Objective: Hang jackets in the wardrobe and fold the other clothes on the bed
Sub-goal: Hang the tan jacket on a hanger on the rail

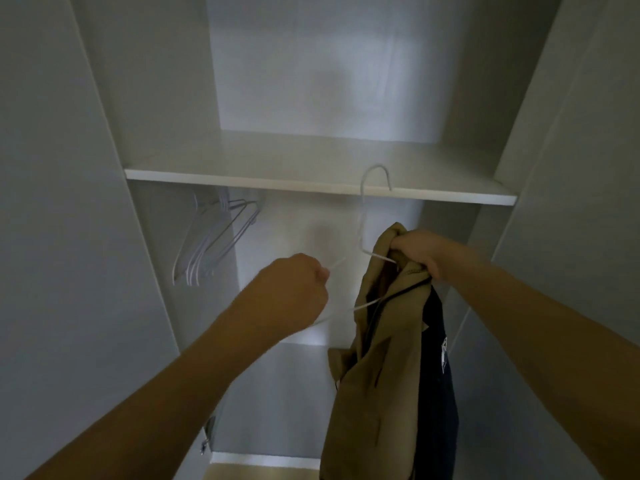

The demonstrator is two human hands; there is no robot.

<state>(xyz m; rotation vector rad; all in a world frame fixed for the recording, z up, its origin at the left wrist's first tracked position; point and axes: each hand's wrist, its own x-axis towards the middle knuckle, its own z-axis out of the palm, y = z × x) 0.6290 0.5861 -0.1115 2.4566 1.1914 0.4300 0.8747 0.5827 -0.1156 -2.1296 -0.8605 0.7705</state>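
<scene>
Work in hand, as judged: fitting the white hanger [362,230] into the tan jacket [377,358] before hanging it in the wardrobe [311,183]. Done well, one hanger arm should be fed fully into a shoulder, the collar centred under the hook and the second shoulder drawn over, with the hook kept upright and free of the shelf edge. Left hand [298,289] is closed in a fist around the hanger's left end. Right hand [420,252] is clenched on bunched jacket fabric near the collar, where the hanger's right arm enters; the jacket hangs below, dark lining showing. Spare hangers [211,233] hang at left under the shelf.
</scene>
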